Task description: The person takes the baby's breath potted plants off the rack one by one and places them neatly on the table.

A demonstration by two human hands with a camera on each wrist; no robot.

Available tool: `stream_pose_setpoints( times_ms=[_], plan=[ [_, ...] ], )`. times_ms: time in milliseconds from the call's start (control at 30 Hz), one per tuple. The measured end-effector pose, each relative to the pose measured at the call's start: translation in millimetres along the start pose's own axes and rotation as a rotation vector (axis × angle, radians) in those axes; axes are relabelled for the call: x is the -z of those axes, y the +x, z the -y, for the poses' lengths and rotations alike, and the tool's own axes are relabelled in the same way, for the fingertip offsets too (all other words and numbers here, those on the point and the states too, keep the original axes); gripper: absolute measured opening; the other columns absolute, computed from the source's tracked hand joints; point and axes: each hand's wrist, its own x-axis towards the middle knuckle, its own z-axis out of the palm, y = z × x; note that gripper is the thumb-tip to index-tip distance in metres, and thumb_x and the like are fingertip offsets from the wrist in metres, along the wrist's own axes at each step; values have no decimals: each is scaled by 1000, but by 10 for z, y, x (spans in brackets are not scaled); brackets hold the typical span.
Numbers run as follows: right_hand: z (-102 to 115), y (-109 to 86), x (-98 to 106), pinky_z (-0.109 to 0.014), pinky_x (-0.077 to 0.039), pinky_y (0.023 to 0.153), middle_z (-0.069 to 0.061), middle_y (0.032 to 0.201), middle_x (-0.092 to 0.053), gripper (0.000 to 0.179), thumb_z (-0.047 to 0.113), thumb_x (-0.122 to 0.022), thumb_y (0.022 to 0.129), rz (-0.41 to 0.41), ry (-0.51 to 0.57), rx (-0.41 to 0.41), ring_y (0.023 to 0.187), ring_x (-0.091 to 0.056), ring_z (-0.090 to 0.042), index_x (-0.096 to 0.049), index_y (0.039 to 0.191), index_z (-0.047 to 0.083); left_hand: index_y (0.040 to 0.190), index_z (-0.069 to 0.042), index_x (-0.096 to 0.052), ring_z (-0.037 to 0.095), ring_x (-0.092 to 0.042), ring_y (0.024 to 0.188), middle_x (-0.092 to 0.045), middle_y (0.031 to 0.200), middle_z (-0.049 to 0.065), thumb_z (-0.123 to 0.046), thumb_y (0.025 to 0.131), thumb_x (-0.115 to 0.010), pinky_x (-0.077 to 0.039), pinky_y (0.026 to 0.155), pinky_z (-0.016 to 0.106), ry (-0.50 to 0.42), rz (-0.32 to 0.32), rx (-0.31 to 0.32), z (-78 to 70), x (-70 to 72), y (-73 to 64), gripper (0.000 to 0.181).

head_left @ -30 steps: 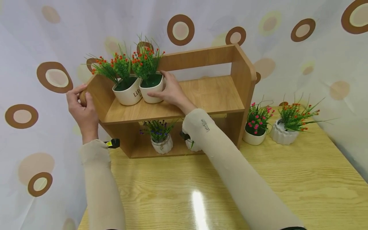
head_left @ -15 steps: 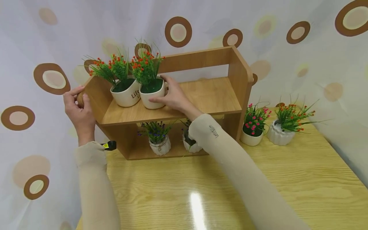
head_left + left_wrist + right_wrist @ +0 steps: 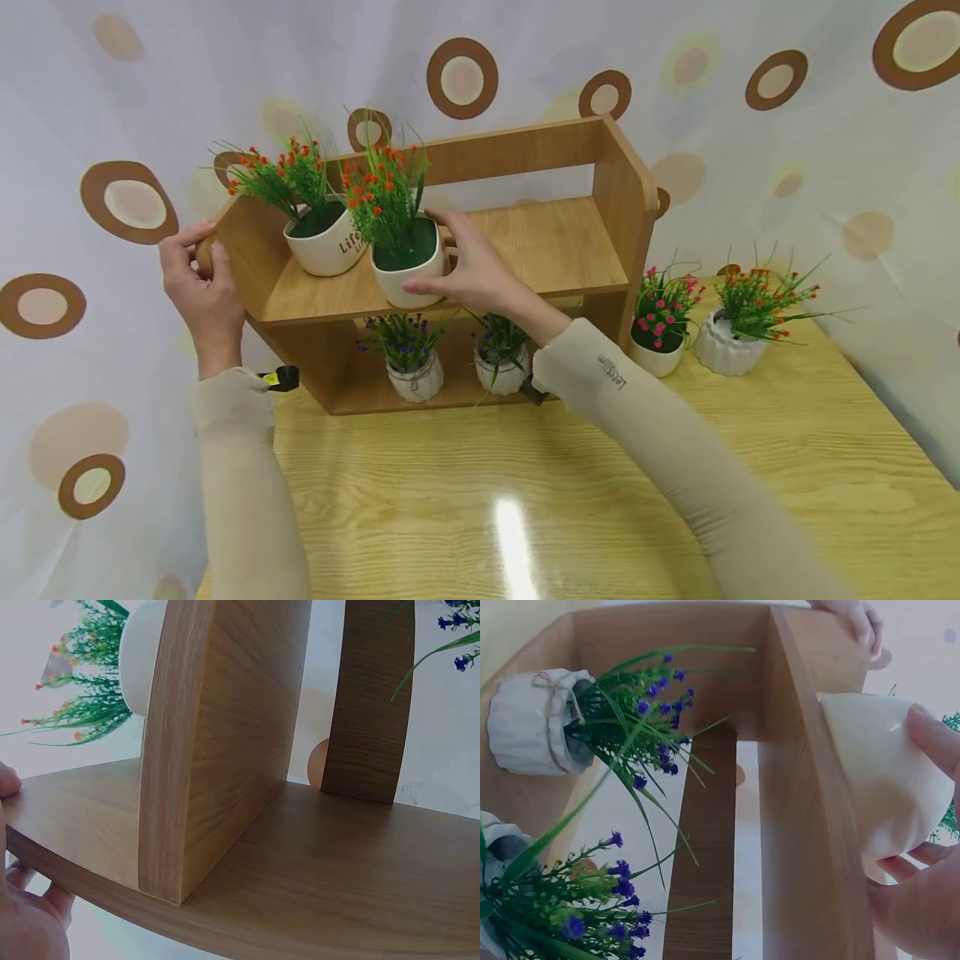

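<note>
My right hand (image 3: 480,265) grips a white flowerpot (image 3: 408,279) of green grass with orange-red flowers, thumb on its front and fingers round its right side. The pot overlaps the front edge of the upper board of a wooden shelf (image 3: 540,242); in the right wrist view its white wall (image 3: 885,765) sits right at that edge. A matching pot (image 3: 322,250) with lettering stands on the same board at the left. My left hand (image 3: 201,292) holds the front edge of the shelf's left side panel (image 3: 67,810), thumb on the inner face and fingers outside.
Below, on the bottom board, stand two white pots with purple flowers, one at the left (image 3: 415,379) and one at the right (image 3: 501,372). Right of the shelf, a pink-flowered pot (image 3: 656,354) and a ribbed white pot with orange flowers (image 3: 729,348) stand on the wooden table (image 3: 420,483).
My right hand has drawn the gripped flowerpot forward and slightly right, opening a gap from the lettered pot. The left hand keeps its hold on the side panel.
</note>
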Motion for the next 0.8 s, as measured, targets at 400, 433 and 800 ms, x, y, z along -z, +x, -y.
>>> stream_pose_setpoints(
  times_ms=[400, 433, 800],
  plan=[
    [72, -591, 213, -47, -49, 110, -5, 162, -37, 107, 30, -94, 75, 25, -70, 35, 146, -45, -32, -32, 161, 17, 122, -11, -69, -2, -49, 98, -62, 123, -12, -14, 102, -53, -36, 73, 20, 18, 18, -11, 16, 29, 10, 25],
    [67, -649, 240, -48, -48, 112, -4, 163, -37, 107, 30, -94, 75, 21, -78, 41, 146, -44, -31, -32, 161, 18, 122, -12, -69, -2, -49, 98, -62, 122, -13, -14, 102, -53, -36, 73, 20, 22, 21, -11, 13, 33, 11, 25],
    [-42, -1358, 574, -55, -45, 112, -7, 161, -42, 107, 16, -96, 71, -73, -100, 28, 145, -47, -37, -36, 160, 17, 122, -10, -68, -2, -48, 96, -61, 119, -15, -14, 102, -52, -36, 72, 20, 17, 26, -11, -6, 23, 12, 26]
  ],
)
